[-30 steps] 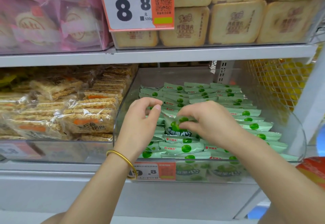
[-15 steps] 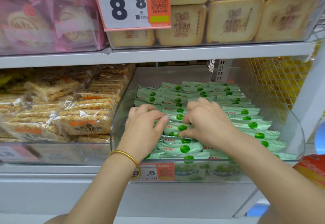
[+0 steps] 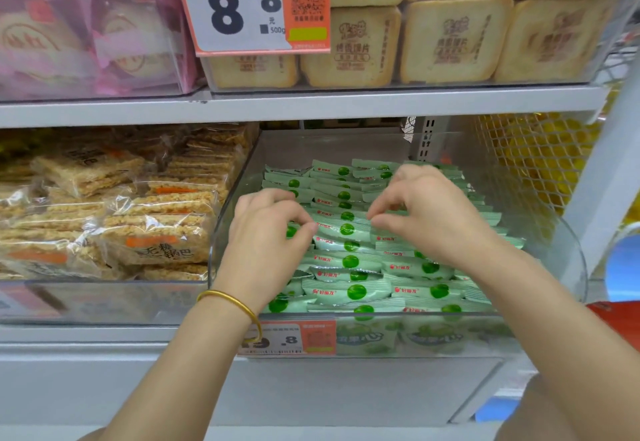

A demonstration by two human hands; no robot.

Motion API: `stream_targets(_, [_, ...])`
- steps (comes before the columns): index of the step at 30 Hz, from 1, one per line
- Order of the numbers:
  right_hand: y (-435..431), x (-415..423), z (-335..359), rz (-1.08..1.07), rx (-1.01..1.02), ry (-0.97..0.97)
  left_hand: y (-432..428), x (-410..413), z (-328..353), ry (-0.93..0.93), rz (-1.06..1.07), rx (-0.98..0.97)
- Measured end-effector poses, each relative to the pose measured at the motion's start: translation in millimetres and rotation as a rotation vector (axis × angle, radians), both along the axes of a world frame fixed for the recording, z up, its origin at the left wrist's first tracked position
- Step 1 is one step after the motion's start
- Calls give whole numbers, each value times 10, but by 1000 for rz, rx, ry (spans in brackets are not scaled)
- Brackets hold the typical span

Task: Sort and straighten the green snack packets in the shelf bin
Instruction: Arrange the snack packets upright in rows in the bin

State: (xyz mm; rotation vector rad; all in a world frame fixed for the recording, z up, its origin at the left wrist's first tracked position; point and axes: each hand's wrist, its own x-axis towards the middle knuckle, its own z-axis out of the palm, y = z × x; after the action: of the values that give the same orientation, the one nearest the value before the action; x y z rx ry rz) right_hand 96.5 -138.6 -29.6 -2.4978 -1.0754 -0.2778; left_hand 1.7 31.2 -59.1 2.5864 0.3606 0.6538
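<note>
Curled fingertips (image 3: 307, 228) of the left hand (image 3: 270, 232) are closed on the left end of one pale green foil snack packet (image 3: 341, 230). The bent thumb and forefinger of the right hand (image 3: 436, 222) are pinched on its right end, so it is held between both hands. It lies atop the middle row of overlapping green snack packets (image 3: 356, 291), which are stacked near to far inside the clear plastic shelf bin (image 3: 575, 267). A thin gold bangle (image 3: 239, 302) is worn on the left wrist. Clear-wrapped golden rice crackers (image 3: 156, 232) are piled left of the bin, and an orange-and-white price tag (image 3: 287, 338) is fixed to its near wall.
</note>
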Motion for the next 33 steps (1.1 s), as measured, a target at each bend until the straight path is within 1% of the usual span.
stream_targets(2, [15,51,31,-26,-3,12,35,43,-9,2,-9,34])
stream_targets(6, [202,78,48,40,-111,55,56,151,-41,166,-38,84])
stream_targets(10, [325,29,-78,56,-224,-24,65,190,-35,240,-51,61])
stream_targets(12, [327,25,-160,51,-227,-47,73,193,-30,263,-58,64])
stream_targets(16, [335,47,-215,63,-161,-52,74,194,-20,298,-73,53])
stream_targets(19, [323,56,-224,82,-55,-24,87,192,-26,281,-86,46])
stream_targets(23, [297,73,-168,117,182,71,84,185,-27,236,-107,-27])
stream_targets(26, [275,53,-152,128,313,137,64,160,-18,132,-144,-95])
stream_targets(28, [242,34,-121,116,452,178,34,141,8,32,-203,-214])
stream_targets(31, [197,13,-64,108,650,270,-31,110,75,-99,-300,-459])
stream_targets(33, [177,3,-61,123,753,348,-68,77,118,-182,-304,-586])
